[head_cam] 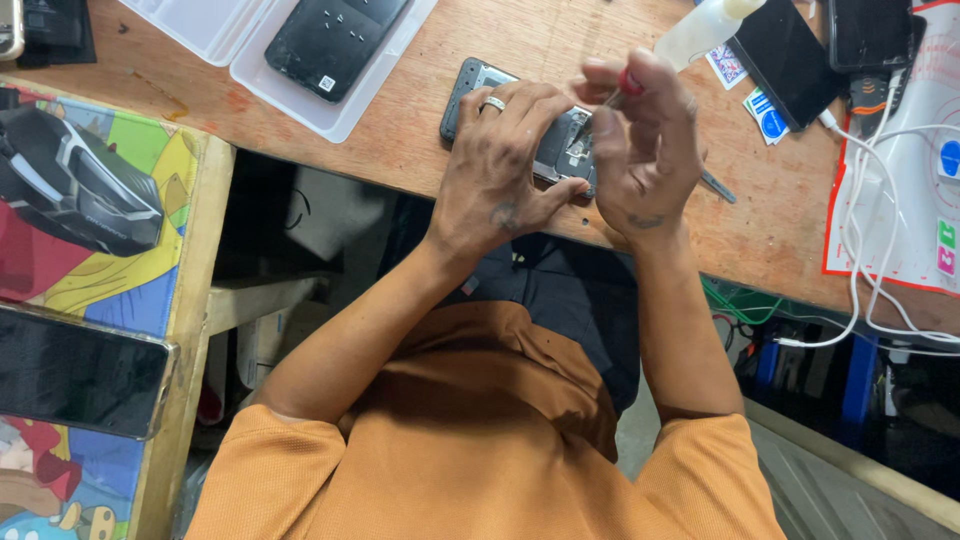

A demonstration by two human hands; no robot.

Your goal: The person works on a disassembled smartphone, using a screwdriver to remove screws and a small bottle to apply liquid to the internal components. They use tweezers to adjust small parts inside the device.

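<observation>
Under your hands the workbench (420, 150) is bare, matt wood, scuffed and stained. The opened phone (470, 85) shows dull grey metal and dark plastic inside. Your ring (493, 103) is shiny metal. The tray (300, 105) is smooth white plastic; your shirt (480, 440) is matt orange cloth.

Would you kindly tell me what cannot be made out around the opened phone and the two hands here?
Head view:
- Opened phone: its middle is covered by the left hand.
- Red-handled tool: the tip is hidden behind the right hand.
- Plastic bottle: its top is cut off by the upper edge.
- Phone's inner parts: too small to tell apart.
</observation>
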